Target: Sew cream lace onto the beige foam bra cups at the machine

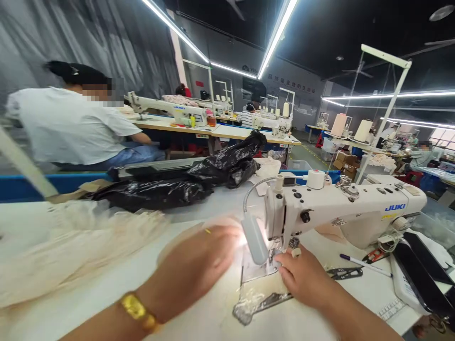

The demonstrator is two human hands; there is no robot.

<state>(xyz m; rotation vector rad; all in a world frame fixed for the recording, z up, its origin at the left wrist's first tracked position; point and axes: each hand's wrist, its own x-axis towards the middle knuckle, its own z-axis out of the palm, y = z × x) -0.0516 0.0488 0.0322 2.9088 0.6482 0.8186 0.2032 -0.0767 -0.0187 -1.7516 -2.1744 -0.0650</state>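
Note:
A white sewing machine (341,208) stands in front of me, its lamp (255,239) lit beside the needle area. My left hand (199,258), with a gold band on the wrist, is left of the lamp and smeared by motion. A pale pink piece of fabric (164,250) shows along its far edge; whether the fingers grip it I cannot tell. Close by the presser foot (273,256) is my right hand (304,272), wearing a ring. Its thumb and forefinger are bent close together at the metal plate (250,271), and anything between them is hidden.
Pale sheer fabric (81,251) is heaped on the left of the table. Black plastic bags (170,187) lie along the far edge. Right of my right hand are thread snips (344,273), a pen (366,265) and a black phone-like object (423,274). A co-worker (74,128) sits ahead left.

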